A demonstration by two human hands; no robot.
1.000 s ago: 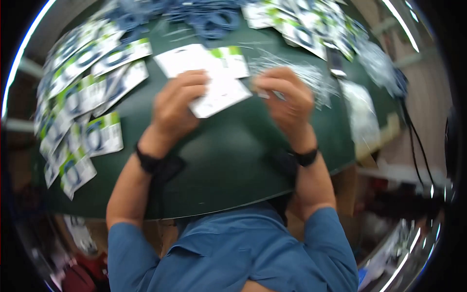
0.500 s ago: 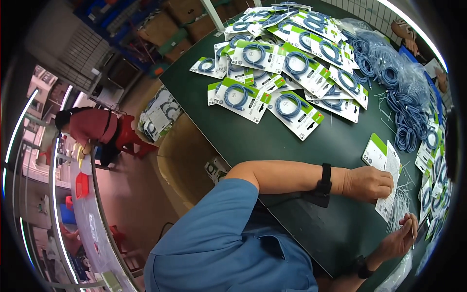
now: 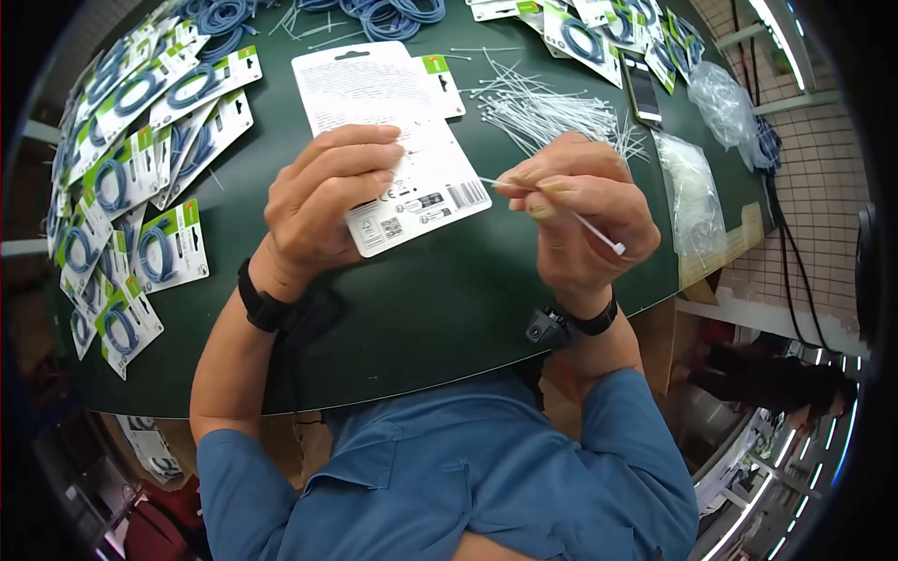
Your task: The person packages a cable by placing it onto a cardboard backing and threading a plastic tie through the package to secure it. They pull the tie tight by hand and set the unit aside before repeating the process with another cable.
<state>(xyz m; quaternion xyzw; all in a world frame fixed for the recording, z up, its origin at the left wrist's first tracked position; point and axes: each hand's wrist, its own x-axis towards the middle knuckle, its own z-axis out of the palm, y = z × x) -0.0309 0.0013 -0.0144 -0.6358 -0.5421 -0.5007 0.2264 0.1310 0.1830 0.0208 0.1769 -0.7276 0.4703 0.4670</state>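
Card (image 3: 432, 161): centre, likely stiff; my left hand (image 3: 323, 194) grips its left edge.
Tie (image 3: 595, 231): likely springy; my right hand (image 3: 589, 201) pinches its strap.

The white card (image 3: 426, 159) carries many lines of tiny print (image 3: 348, 89), too small for reading, also a barcode (image 3: 467, 194) and a square code (image 3: 391, 227) near its lower edge.

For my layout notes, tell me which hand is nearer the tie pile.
Right. The right hand is just this side of the tie pile, pinching one tie; the left hand is farther left, holding a card.
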